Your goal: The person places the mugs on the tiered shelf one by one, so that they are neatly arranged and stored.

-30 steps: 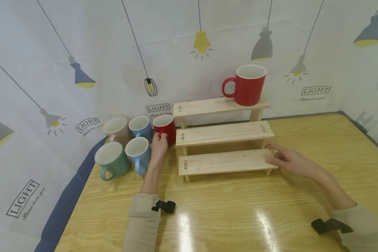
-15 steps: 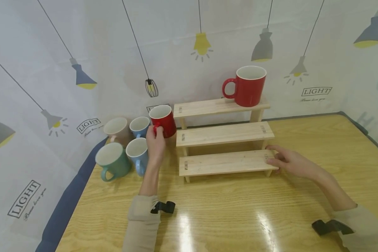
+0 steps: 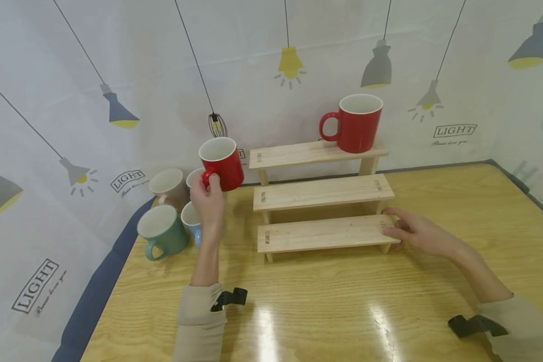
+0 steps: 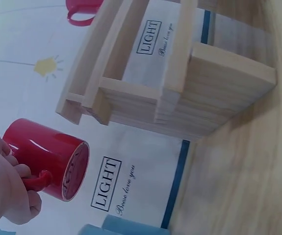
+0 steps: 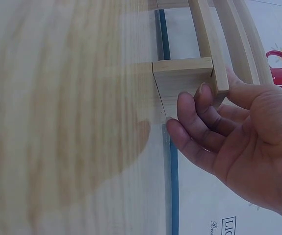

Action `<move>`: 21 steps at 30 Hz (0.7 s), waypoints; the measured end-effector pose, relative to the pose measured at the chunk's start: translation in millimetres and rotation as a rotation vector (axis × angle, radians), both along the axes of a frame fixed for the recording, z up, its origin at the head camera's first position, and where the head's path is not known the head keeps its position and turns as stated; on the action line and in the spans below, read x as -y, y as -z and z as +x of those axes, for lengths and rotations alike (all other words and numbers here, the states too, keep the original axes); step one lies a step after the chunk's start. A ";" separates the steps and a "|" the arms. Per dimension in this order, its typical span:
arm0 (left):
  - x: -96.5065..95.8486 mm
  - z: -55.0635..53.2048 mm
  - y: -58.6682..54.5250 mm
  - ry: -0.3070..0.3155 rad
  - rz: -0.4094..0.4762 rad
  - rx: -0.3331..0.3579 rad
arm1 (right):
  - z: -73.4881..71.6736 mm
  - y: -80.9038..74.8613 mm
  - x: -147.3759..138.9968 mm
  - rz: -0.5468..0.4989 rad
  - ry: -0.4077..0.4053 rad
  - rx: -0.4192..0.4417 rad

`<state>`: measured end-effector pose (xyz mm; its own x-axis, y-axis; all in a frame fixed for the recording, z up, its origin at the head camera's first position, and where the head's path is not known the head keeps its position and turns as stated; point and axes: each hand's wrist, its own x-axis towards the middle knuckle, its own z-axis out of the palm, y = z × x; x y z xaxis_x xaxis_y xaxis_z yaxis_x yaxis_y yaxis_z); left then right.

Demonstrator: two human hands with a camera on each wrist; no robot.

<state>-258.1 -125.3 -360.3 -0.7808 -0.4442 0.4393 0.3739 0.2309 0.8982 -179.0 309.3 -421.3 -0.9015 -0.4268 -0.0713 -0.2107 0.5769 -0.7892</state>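
My left hand [image 3: 209, 208] grips a red mug [image 3: 226, 168] by its handle, holding it up left of the wooden three-step shelf [image 3: 319, 193]. In the left wrist view this mug [image 4: 45, 152] shows its base, well off the table. At the right end of the lowest step, my right hand [image 3: 421, 234] holds the board, thumb on top. The right wrist view shows the fingers of that hand [image 5: 248, 142] curled around the board's end. Another red mug [image 3: 361, 131] stands on the top step at the right, handle to the left.
Left of the shelf stand a green mug [image 3: 165, 236], a pale pink mug [image 3: 174, 193] and two blue mugs, one behind [image 3: 193, 178] and one in front [image 3: 190, 221], both partly hidden by my left hand. A lamp-printed curtain [image 3: 262, 100] hangs behind the wooden table [image 3: 326, 301].
My left hand has lifted the red mug off the table beside the shelf and moved it up and slightly left. My right hand has stayed on the lowest step.
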 end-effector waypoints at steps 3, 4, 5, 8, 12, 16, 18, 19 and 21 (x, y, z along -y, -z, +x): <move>-0.2 2.8 -7.3 -0.001 0.000 -0.035 | -0.3 -0.5 -0.2 -0.003 0.000 -0.002; -0.6 4.0 -9.4 0.004 0.002 -0.043 | -0.4 -0.7 -0.5 0.001 0.002 -0.002; -1.1 5.7 -11.6 0.012 0.004 -0.051 | -0.3 -0.8 -0.6 0.005 0.002 -0.003; -4.4 13.0 -20.6 0.042 0.014 -0.055 | 0.0 -1.3 -0.9 0.019 0.012 -0.001; -6.5 17.6 -27.7 0.087 0.016 -0.070 | -0.1 -0.9 -1.0 0.019 0.014 0.001; -6.7 18.7 -31.6 0.129 0.021 -0.097 | -0.6 0.0 -0.9 0.006 0.011 0.007; -7.7 20.7 -34.7 0.140 0.033 -0.103 | -0.6 0.2 -0.7 0.002 0.010 0.005; -8.3 21.2 -36.0 0.142 0.043 -0.104 | -0.4 0.3 -0.6 0.001 0.009 0.004; -9.7 21.7 -38.9 0.149 0.056 -0.111 | -0.2 0.5 -0.3 -0.002 0.006 0.000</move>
<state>-236.3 -115.6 -321.4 -0.7877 -0.3534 0.5045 0.4979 0.1169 0.8593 -179.2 309.6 -421.8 -0.9040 -0.4217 -0.0703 -0.2076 0.5767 -0.7901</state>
